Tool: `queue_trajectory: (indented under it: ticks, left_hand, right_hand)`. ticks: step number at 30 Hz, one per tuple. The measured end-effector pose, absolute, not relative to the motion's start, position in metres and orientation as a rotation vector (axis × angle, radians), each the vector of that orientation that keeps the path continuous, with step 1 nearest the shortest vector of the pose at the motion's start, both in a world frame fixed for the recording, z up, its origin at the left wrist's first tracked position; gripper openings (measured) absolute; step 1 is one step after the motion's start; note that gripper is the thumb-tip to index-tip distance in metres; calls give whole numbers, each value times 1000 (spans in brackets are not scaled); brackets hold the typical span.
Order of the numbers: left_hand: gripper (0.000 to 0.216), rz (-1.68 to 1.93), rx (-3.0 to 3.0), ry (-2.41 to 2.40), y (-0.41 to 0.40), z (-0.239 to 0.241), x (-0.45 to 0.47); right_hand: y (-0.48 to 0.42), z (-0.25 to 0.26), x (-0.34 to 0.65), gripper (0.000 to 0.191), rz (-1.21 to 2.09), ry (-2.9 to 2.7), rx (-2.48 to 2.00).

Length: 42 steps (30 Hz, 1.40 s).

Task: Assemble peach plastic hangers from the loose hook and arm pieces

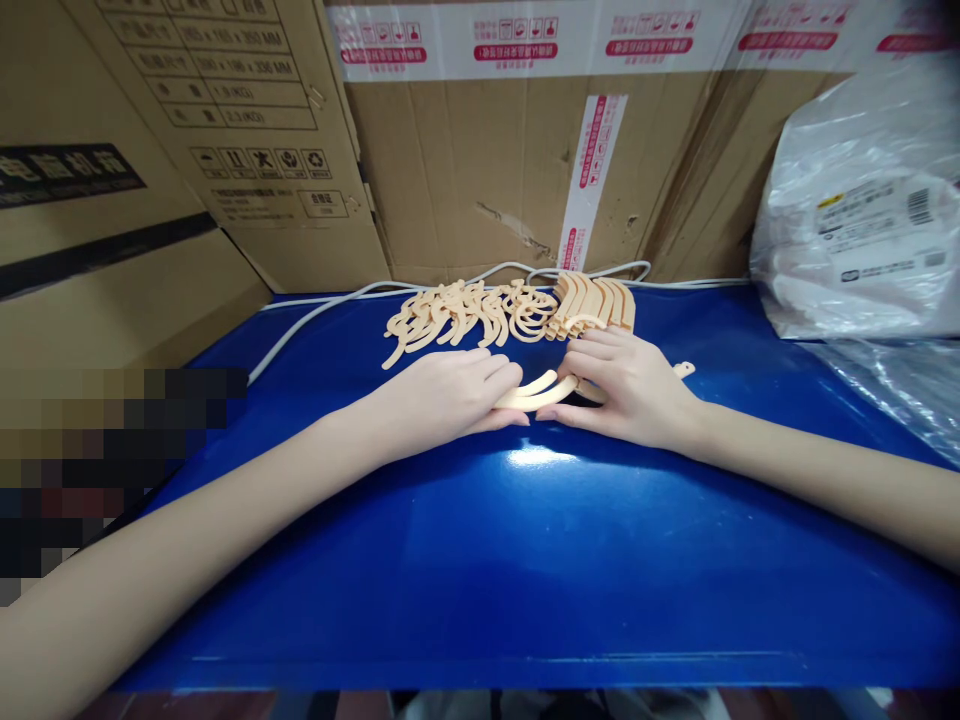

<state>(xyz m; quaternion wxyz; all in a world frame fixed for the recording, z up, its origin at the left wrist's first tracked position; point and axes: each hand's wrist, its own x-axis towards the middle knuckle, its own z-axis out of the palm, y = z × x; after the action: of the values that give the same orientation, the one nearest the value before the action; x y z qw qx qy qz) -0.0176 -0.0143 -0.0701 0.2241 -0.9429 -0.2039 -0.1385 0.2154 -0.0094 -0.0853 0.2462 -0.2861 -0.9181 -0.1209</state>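
Observation:
My left hand [469,395] is closed around one end of some curved beige strips [534,398], low over the blue table. My right hand [634,385] has its fingers bent round the other side of these strips, thumb below. A flat beige end with a small hole [684,370] pokes out past the right hand; its link to the strips is hidden. Just behind the hands lies a loose pile of curved beige pieces [457,312]. To its right, partly covered by my right fingers, a neat row of wavy beige pieces [596,300] is stacked side by side.
The glossy blue tabletop [487,570] has its front edge near me. Cardboard boxes [480,170] wall in the back and left. A white cable [315,308] runs along the back. A clear plastic-wrapped package [862,220] stands at the right. The left edge is pixelated.

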Motion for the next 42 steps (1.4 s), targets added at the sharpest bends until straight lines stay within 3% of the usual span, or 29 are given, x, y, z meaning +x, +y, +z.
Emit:
queue_trajectory:
  ticks: [14,22,34,42]
  left_hand:
    - [35,-291,-2557,-615,-12,-69,-25]
    - [32,-275,-2604,-620,-6,-68,-27]
    - [25,-204,-2700,-637,-8,-65,-27]
    - [23,-194,-2720,-644,-9,-63,-30]
  right_hand:
    - [-6,-88,217,38,-380,-2453,-838]
    - [-6,-88,218,24,-303,-2376,-860]
    - [-5,-89,217,44,-208,-2314,-1005]
    - [-8,-87,216,43,-171,-2375,-1015]
